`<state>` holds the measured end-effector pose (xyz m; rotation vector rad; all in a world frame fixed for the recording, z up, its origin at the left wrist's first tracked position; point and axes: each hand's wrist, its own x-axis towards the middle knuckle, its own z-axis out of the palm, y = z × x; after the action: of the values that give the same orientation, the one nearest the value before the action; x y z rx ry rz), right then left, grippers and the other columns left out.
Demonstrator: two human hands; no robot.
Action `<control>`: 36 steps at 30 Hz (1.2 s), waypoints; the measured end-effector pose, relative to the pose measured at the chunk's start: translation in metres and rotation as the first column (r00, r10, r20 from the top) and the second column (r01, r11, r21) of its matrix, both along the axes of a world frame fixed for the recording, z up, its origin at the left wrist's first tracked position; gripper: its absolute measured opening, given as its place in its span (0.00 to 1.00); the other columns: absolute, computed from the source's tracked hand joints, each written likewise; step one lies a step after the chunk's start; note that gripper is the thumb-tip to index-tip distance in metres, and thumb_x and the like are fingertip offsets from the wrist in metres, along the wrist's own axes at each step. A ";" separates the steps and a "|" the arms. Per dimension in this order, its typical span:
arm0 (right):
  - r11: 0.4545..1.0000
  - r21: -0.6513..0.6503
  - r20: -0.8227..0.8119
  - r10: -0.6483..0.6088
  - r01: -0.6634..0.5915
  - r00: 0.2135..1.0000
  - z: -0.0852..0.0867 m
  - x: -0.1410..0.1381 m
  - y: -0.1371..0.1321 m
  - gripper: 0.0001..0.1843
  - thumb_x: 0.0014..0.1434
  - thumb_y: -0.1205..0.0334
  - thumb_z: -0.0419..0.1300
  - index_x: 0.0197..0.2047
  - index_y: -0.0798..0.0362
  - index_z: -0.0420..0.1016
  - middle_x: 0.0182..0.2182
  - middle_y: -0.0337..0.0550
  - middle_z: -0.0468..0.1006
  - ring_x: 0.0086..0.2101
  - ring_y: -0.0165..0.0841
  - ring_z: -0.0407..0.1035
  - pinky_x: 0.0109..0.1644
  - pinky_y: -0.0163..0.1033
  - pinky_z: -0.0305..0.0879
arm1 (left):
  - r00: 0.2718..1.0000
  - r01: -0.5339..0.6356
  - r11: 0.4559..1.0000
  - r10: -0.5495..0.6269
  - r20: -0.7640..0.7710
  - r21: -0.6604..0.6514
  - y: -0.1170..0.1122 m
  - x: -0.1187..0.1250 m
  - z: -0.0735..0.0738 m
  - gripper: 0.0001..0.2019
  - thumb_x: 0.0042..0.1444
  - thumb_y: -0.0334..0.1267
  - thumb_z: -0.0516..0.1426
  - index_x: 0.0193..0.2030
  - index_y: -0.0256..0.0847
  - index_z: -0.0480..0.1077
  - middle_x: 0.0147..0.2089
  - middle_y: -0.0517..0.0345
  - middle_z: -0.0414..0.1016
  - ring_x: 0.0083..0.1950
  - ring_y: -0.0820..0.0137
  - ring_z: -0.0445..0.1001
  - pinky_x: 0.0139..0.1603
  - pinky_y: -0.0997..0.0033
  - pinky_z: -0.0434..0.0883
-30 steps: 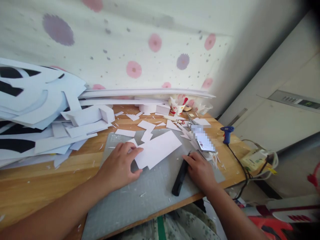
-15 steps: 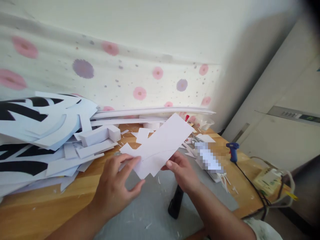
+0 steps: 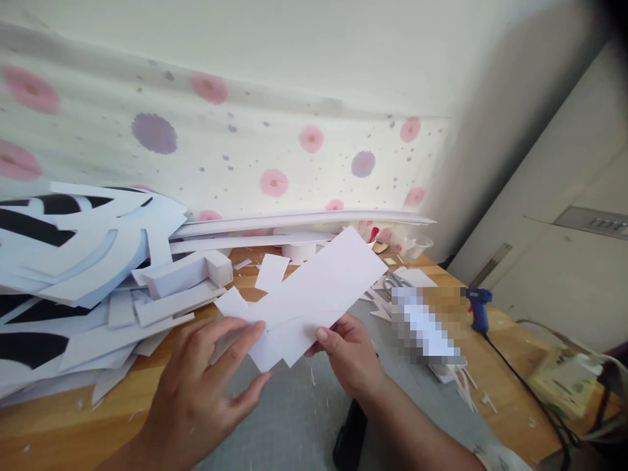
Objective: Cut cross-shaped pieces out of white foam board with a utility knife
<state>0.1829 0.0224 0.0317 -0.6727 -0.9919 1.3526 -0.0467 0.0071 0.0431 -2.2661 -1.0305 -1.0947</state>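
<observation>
Pinching a white sheet (image 3: 321, 281) by its near right edge with thumb and fingers of the right hand (image 3: 353, 360), above a grey mat (image 3: 284, 415) on the wooden worktop (image 3: 69, 438). Holding the fingers of the left hand (image 3: 196, 379) spread at the sheet's near left end; cannot tell whether touching. Showing, below the right hand, a partly hidden black tool (image 3: 350, 435). Showing also, far left, piled cutouts (image 3: 110, 261); right, a blue glue gun (image 3: 479, 309).
</observation>
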 end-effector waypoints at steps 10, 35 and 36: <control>0.997 -0.066 -0.010 -0.038 0.038 0.999 -0.006 -0.002 -0.003 0.16 0.40 0.53 0.78 0.31 0.52 0.84 0.25 0.42 0.82 0.23 0.32 0.72 0.26 0.36 0.72 | 1.000 0.016 1.000 -0.016 0.003 -0.016 0.006 -0.001 0.004 0.28 0.56 0.31 0.60 0.63 0.50 0.62 0.61 0.44 0.66 0.60 0.46 0.70 0.62 0.37 0.66; 0.990 -0.068 -0.048 -0.130 0.127 0.990 -0.007 -0.003 -0.012 0.18 0.41 0.64 0.76 0.38 0.50 0.80 0.32 0.40 0.84 0.32 0.38 0.76 0.29 0.40 0.75 | 0.992 0.047 0.994 -0.035 0.118 -0.100 0.005 0.002 0.004 0.28 0.60 0.40 0.61 0.65 0.42 0.58 0.60 0.43 0.66 0.61 0.51 0.67 0.63 0.46 0.66; 0.989 -0.069 -0.056 -0.131 0.127 0.990 -0.007 -0.002 -0.012 0.19 0.41 0.64 0.76 0.38 0.49 0.80 0.32 0.39 0.84 0.32 0.38 0.76 0.29 0.40 0.75 | 0.992 0.050 0.994 -0.038 0.120 -0.101 0.005 0.002 0.004 0.28 0.59 0.40 0.62 0.64 0.41 0.59 0.60 0.43 0.66 0.61 0.50 0.67 0.64 0.46 0.66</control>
<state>0.1808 0.0105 0.0242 -0.7288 -0.8443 1.2882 -0.0446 0.0122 0.0468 -2.3397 -1.1121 -1.2334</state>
